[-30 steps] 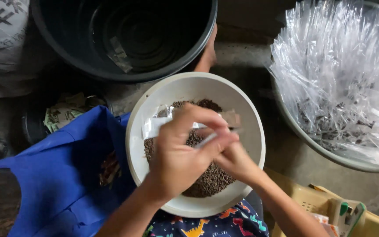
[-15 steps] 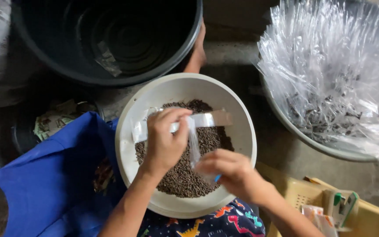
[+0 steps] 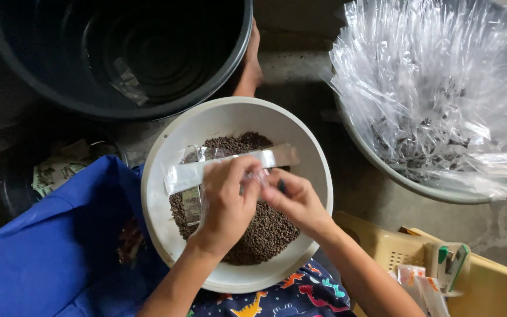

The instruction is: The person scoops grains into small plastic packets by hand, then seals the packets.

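On a grey concrete floor (image 3: 300, 70), dim and a bit stained, several containers stand close together. At the floor's far-left corner is a big dark tub (image 3: 118, 53) w/ a scrap of clear wrapper inside. At the far-right corner a pale basin (image 3: 382, 164) is heaped w/ clear plastic sleeves (image 3: 435, 88). Near the right edge, low, sits a yellow crate (image 3: 494, 282) holding a small white-and-green tool (image 3: 450, 264) (a stapler perhaps, I cannot tell). Blue cloth (image 3: 48, 252) covers the near-left corner, and beside it lie some printed paper packets (image 3: 54, 173).

Between all these, at the centre, is a white round bowl (image 3: 171, 235) w/ small dark brown seeds (image 3: 265, 235) in its bottom. Over the bowl both hands meet. The left hand (image 3: 227, 202) is curled, fingers closed around a narrow clear plastic bag (image 3: 198, 202) which hangs down toward the seeds. The right hand (image 3: 294, 199) pinches w/ thumb and fingertips at the bag's top, touching the left fingers; the pinch is narrow, nearly closed. A long pale strip (image 3: 230, 164) lies across behind the knuckles, from the bowl's left side to approx. its middle-right, just above the seeds.
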